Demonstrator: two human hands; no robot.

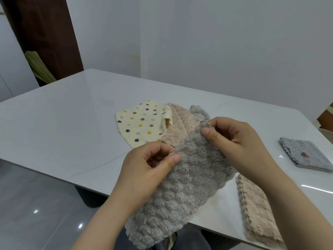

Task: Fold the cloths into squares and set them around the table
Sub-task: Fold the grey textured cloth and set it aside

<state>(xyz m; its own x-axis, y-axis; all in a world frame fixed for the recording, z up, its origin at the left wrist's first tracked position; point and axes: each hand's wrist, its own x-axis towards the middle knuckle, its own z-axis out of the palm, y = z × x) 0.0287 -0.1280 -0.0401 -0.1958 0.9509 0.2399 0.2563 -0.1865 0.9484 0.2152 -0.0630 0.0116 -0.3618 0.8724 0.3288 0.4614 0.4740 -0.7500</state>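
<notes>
A fluffy grey cloth (182, 186) hangs folded lengthwise over the table's near edge. My left hand (144, 168) pinches its left upper corner, and my right hand (232, 139) pinches its right upper corner. Behind it lies a pile: a cream polka-dot cloth (142, 123), a peach textured cloth (178, 127) and a bit of another grey cloth (200, 110). A folded peach cloth (257, 212) rests at the near right, partly under my right forearm. A folded grey cloth (306, 154) with a small brown motif sits at the far right.
The white glossy table (72, 114) stretches left and back, bordered by a white wall. A dark curtain (45, 33) and a green-striped item stand beyond the far left corner. A chair edge (326, 120) shows at the right. Grey floor lies below left.
</notes>
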